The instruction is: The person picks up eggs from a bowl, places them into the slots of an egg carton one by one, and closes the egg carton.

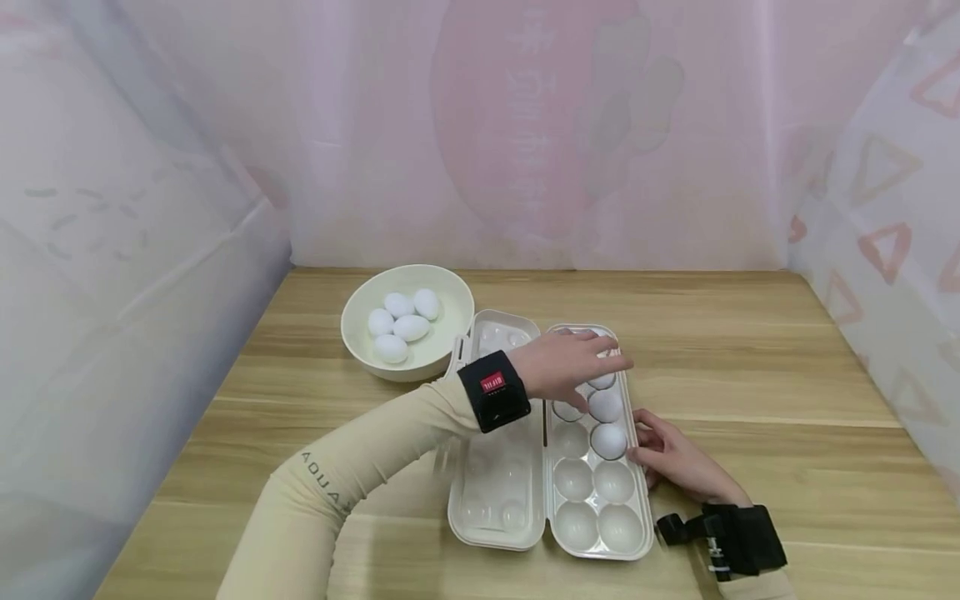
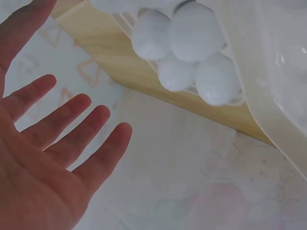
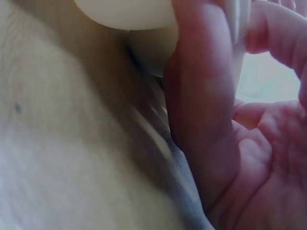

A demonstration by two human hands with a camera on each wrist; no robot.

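Note:
A white plastic egg tray [image 1: 649,533] lies open on the wooden table, its lid [image 1: 495,487] folded out to the left. White eggs [image 1: 605,405] fill the far cups; the nearest one [image 1: 609,440] sits by my right fingers, and the near cups are bare. My left hand [image 1: 592,362] hovers over the far eggs with fingers straight and holds nothing; the left wrist view shows its bare palm [image 2: 57,153] and eggs [image 2: 192,33] beyond. My right hand [image 1: 660,454] grips the tray's right rim, its thumb [image 3: 201,105] pressed against the tray wall [image 3: 124,12].
A cream bowl [image 1: 360,350] holding several white eggs [image 1: 410,327] stands left of the tray at the back. Pale curtains close in the table on the left, back and right. Bare wood [image 1: 750,367] stretches to the right of the tray.

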